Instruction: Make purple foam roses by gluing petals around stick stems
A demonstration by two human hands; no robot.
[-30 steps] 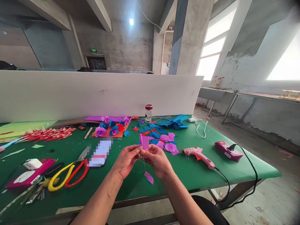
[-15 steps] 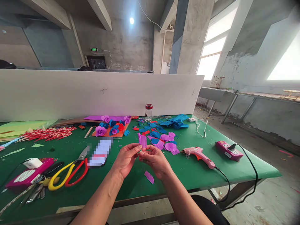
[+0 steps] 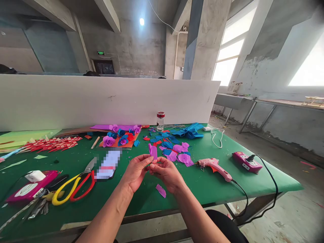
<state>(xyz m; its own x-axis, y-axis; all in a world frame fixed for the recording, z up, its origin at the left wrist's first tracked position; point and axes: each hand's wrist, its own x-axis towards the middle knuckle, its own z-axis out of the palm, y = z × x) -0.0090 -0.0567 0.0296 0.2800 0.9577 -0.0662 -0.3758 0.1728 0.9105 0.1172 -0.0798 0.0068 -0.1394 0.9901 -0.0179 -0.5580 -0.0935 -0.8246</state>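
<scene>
Between my two hands a purple crepe-paper petal (image 3: 153,152) stands upright, curled along its left edge. My left hand (image 3: 138,168) pinches its lower part between thumb and fingertips. Close beside it, my right hand (image 3: 165,171) is closed at the petal's base; a thin pale stem end shows there, mostly hidden by the fingers. One loose purple petal (image 3: 161,191) lies on the green table below my hands. Beyond them are scattered purple petals (image 3: 185,158) and blue paper pieces (image 3: 191,131). Finished paper roses (image 3: 108,141) rest on an orange sheet at the back left.
A pink glue gun (image 3: 215,168) lies right of my hands, its cord running off the edge. Scissors (image 3: 76,189), a phone (image 3: 107,165) and a magenta power strip (image 3: 32,189) are at left. A red-lidded jar (image 3: 160,122) stands before the white board (image 3: 108,101).
The purple petal has turned and shifted very slightly left between my fingers, and its curled left edge shows more. Both hands keep their grip in nearly the same place.
</scene>
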